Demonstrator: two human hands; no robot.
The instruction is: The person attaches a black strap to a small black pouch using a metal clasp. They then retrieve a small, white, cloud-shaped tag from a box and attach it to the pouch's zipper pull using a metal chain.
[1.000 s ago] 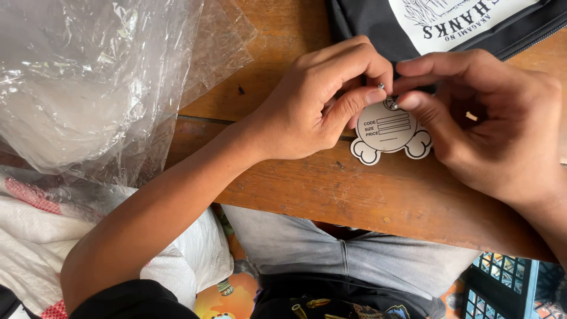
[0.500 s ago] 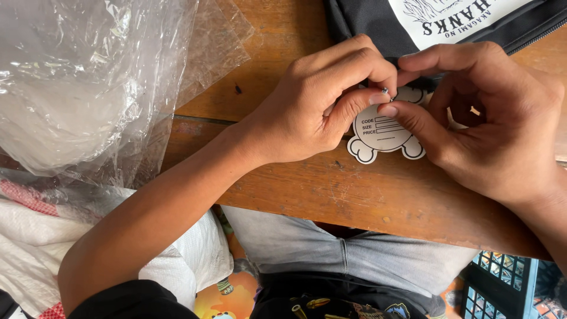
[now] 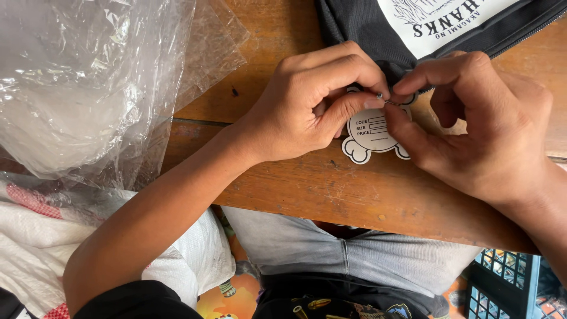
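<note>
a white tag (image 3: 371, 131) with a black outline and black print was seen against a brown wooden table (image 3: 331, 189). a black bag (image 3: 366, 29) carried a white panel (image 3: 443, 18) printed in black. clear, glossy plastic wrapping (image 3: 88, 77) was spread over the table's far side. a white woven sack (image 3: 41, 236) was marked with red. grey trousers (image 3: 354, 254) were worn, and a dark blue-green crate (image 3: 502, 283) was seen below the table.

- Clear plastic bags (image 3: 88, 82) lie on my wooden table (image 3: 331, 189), left.
- White sack (image 3: 53, 248) sits below them.
- Dark crate (image 3: 508, 283) stands by my knee.
</note>
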